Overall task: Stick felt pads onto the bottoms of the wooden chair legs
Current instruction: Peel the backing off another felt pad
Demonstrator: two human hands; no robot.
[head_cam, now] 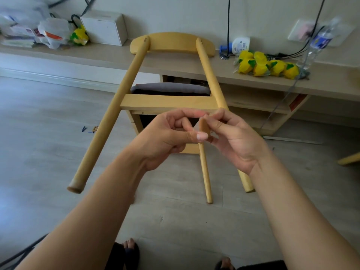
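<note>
Felt pad, one, seemingly edge-on, between pinching left hand and right hand; three chair legs.

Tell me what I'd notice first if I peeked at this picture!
Right in the middle, the left hand and right hand pinch a small brown felt pad between them. Behind them a wooden chair lies tipped over, its legs pointing toward you. Bright yellow lemon-shaped things sit on the low shelf at the right.
</note>
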